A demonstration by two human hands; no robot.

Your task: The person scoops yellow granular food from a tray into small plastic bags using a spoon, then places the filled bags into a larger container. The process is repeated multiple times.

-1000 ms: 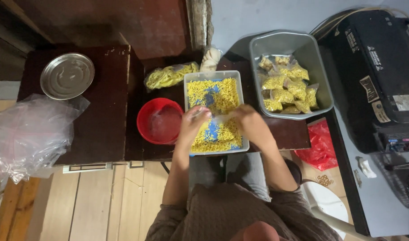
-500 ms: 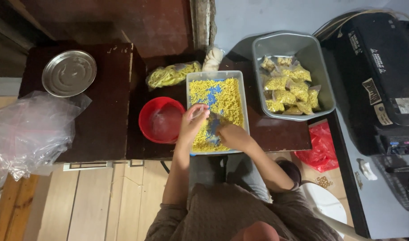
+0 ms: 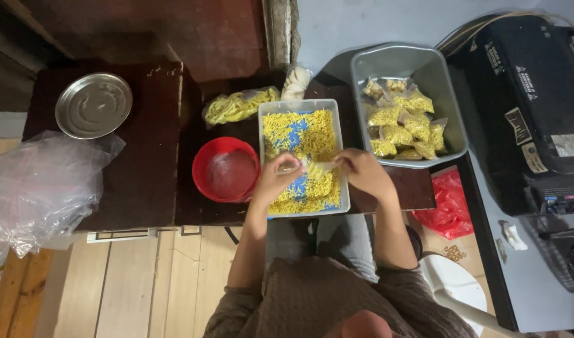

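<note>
A small clear plastic bag (image 3: 318,166) is being held stretched between the left hand (image 3: 275,179) and the right hand (image 3: 364,173), hanging just above the tray; its contents are too small to make out. Beneath it, a pale rectangular tray (image 3: 267,134) is lying on the dark table, its blue floor showing through a loose layer of thin yellow snack sticks (image 3: 315,128) that is spreading thicker along the near and far ends
</note>
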